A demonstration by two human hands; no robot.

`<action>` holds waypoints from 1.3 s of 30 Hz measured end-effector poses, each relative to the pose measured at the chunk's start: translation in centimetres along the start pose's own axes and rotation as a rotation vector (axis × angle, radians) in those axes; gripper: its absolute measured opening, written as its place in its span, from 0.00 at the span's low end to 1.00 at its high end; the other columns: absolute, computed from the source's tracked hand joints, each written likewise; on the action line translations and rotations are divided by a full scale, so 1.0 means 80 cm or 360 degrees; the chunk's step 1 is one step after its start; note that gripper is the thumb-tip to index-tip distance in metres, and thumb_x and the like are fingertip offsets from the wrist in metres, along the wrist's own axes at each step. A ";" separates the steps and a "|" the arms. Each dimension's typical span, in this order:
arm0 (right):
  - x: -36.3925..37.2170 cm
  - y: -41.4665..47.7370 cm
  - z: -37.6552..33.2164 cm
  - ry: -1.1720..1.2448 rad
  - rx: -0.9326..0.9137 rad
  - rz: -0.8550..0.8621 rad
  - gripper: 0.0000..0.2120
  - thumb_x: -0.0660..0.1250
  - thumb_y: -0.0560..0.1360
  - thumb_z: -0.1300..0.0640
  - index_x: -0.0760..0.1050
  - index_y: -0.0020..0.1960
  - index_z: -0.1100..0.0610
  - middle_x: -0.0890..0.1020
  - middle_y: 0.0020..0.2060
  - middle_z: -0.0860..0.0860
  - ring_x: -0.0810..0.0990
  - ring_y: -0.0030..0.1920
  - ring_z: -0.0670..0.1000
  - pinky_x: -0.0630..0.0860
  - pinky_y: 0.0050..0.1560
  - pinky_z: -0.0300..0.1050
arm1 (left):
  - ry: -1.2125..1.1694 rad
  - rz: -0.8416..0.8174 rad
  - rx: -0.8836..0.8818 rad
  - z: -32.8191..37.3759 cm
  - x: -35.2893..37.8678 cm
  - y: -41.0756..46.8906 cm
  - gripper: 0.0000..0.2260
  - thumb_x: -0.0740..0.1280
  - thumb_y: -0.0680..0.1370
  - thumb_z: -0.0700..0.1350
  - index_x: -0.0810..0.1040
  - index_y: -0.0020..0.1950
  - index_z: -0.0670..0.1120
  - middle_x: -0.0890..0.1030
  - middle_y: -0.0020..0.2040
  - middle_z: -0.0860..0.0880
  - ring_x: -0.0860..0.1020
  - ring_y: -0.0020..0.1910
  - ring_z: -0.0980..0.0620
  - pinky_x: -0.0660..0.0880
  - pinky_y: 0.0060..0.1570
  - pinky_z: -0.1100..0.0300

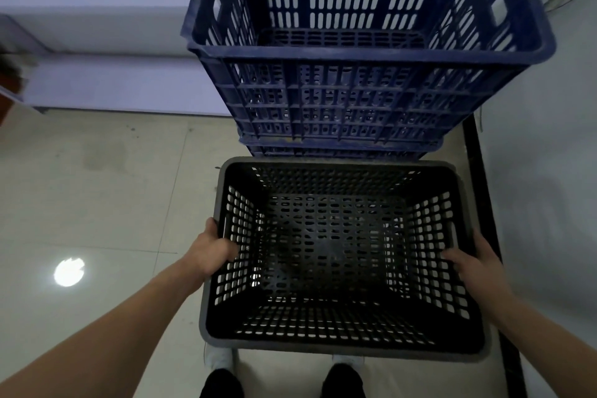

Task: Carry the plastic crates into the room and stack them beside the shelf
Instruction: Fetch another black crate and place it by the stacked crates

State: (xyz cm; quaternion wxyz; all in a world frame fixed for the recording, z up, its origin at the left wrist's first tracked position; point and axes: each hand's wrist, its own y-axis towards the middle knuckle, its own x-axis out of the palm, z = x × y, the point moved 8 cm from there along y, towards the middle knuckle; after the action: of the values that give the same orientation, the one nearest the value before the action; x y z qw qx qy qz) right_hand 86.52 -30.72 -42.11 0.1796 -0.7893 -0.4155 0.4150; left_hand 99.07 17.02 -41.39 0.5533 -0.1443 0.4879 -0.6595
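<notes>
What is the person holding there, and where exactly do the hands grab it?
The black crate, in both hands: the left hand grips its left side rim, the right hand its right side rim.

L hand (214,254) & R hand (478,263) are gripping the black crate (342,350) by its side rims, fingers (231,250) curling inside. Stack of blue crates (339,97) is standing just beyond it. A light is reflecting off the tiled floor (97,187) at left.
</notes>
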 end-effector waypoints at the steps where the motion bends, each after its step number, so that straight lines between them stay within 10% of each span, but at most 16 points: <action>1: 0.000 -0.001 0.000 -0.0039 -0.0017 -0.0010 0.29 0.73 0.76 0.60 0.71 0.74 0.46 0.84 0.53 0.48 0.82 0.59 0.60 0.75 0.67 0.62 | -0.0004 0.0004 0.0013 0.001 0.001 -0.004 0.27 0.65 0.62 0.37 0.69 0.61 0.46 0.81 0.52 0.42 0.80 0.51 0.42 0.76 0.41 0.54; 21: -0.003 0.011 0.005 0.0060 -0.0123 0.0193 0.16 0.69 0.65 0.43 0.78 0.52 0.31 0.86 0.53 0.45 0.84 0.57 0.56 0.77 0.64 0.65 | -0.0285 0.0186 0.0097 0.006 -0.001 -0.010 0.33 0.63 0.58 0.39 0.71 0.64 0.46 0.81 0.51 0.44 0.82 0.48 0.43 0.77 0.39 0.53; 27: 0.001 -0.003 -0.010 -0.0152 -0.0098 0.0166 0.29 0.73 0.75 0.53 0.70 0.74 0.45 0.81 0.57 0.49 0.80 0.62 0.60 0.74 0.67 0.66 | -0.0267 0.0146 0.0073 0.013 0.002 -0.008 0.24 0.66 0.67 0.33 0.71 0.63 0.42 0.81 0.51 0.44 0.80 0.47 0.46 0.76 0.40 0.54; 39: -0.008 -0.004 0.007 -0.0066 -0.0084 0.0329 0.24 0.69 0.66 0.41 0.76 0.63 0.36 0.85 0.58 0.51 0.82 0.59 0.59 0.77 0.64 0.67 | -0.0197 0.0057 0.0108 0.017 0.009 -0.008 0.22 0.66 0.65 0.35 0.71 0.59 0.43 0.81 0.51 0.43 0.81 0.48 0.46 0.76 0.39 0.55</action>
State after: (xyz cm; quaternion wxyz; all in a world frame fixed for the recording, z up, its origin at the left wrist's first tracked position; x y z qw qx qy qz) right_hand 85.74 -31.07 -41.88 0.1065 -0.8236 -0.3463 0.4363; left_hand 99.44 15.69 -40.42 0.5987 -0.1572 0.4326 -0.6555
